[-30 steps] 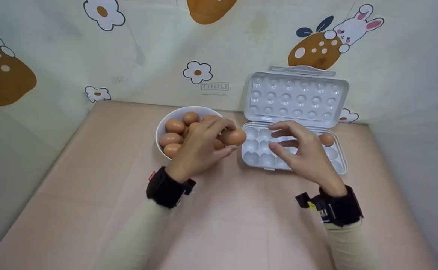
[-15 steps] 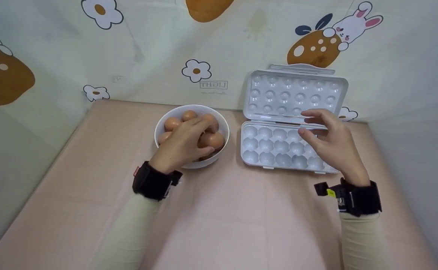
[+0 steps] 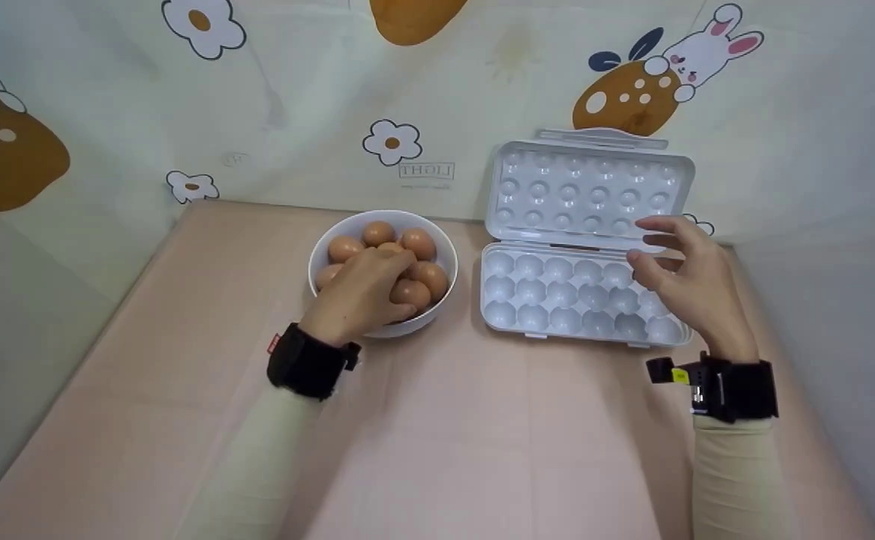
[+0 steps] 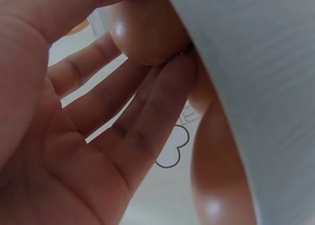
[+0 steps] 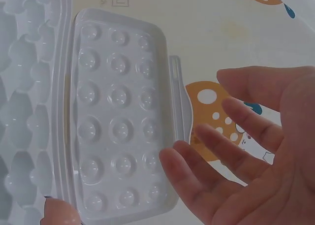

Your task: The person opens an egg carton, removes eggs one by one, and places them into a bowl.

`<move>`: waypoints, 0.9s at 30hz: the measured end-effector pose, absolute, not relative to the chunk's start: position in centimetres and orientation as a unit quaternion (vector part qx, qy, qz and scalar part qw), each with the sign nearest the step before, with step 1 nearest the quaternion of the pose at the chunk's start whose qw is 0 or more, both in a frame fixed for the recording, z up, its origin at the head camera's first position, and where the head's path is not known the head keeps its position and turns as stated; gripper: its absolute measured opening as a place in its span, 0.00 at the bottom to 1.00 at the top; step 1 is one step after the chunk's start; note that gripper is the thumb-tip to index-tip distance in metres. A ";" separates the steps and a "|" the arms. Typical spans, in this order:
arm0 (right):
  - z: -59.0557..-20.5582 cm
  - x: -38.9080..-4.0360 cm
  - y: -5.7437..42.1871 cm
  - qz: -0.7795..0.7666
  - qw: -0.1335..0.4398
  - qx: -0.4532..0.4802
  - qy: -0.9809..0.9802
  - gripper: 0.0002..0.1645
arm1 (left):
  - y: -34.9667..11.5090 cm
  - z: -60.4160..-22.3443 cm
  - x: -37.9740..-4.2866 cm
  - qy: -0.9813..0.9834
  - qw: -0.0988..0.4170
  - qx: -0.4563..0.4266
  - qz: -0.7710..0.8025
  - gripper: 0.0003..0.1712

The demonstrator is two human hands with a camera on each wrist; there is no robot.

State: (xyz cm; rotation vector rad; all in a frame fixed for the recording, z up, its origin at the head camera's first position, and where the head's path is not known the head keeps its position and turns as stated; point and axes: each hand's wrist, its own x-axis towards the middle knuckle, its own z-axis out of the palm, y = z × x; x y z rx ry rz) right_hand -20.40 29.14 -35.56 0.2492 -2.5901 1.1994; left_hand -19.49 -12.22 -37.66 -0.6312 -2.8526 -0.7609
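Observation:
In the head view, my left hand [image 3: 359,292] reaches into a white bowl [image 3: 409,328] holding several brown eggs. Its fingers and thumb curl about one egg [image 4: 147,30], which in the left wrist view shows between the thumb above and the fingertips below. Over the right end of a white plastic egg carton [image 3: 561,291] hovers my right hand [image 3: 696,285], fingers loosely bent and nothing between them. One brown egg [image 5: 60,214] shows in the carton in the right wrist view; in the head view the right hand hides it.
The carton's dimpled lid [image 3: 591,191] stands raised, leaning back near the patterned backdrop [image 3: 317,112]. Bowl and carton sit side by side at the back of a table with a pinkish cover [image 3: 467,435]. A narrow gap lies between them.
My left hand has moved left and down with an egg from above the bowl's right rim into the bowl. The right hand has shifted right, from mid-carton to its right end.

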 end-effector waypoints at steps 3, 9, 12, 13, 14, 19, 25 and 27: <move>-35.6 -20.5 29.5 0.420 0.137 0.074 -0.894 0.26 | -11.9 -37.9 -19.4 -0.912 0.013 -0.172 -0.372 0.02; -35.9 -20.9 30.3 0.401 0.148 0.066 -0.902 0.26 | -11.3 -38.1 -19.6 -0.749 -0.103 -0.087 -0.649 0.17; -36.0 -21.1 30.8 0.398 0.150 0.066 -0.902 0.26 | -11.3 -38.0 -19.6 -0.762 -0.097 -0.126 -0.627 0.14; -36.0 -21.2 30.9 0.398 0.150 0.066 -0.903 0.26 | -11.4 -38.0 -19.6 -0.796 -0.075 -0.155 -0.580 0.14; -36.1 -21.2 30.9 0.396 0.150 0.066 -0.903 0.26 | -11.5 -38.0 -19.6 -0.825 -0.051 -0.174 -0.536 0.13; -36.4 -21.5 31.3 0.378 0.147 0.060 -0.912 0.27 | -11.9 -37.7 -19.7 -0.925 0.073 -0.236 -0.290 0.10; -36.7 -21.9 31.7 0.346 0.123 0.056 -0.928 0.30 | -11.3 -37.2 -19.2 -0.939 0.083 -0.249 -0.222 0.06; -36.9 -22.2 32.0 0.327 0.118 0.063 -0.936 0.31 | -11.0 -37.1 -19.0 -0.934 0.095 -0.269 -0.217 0.10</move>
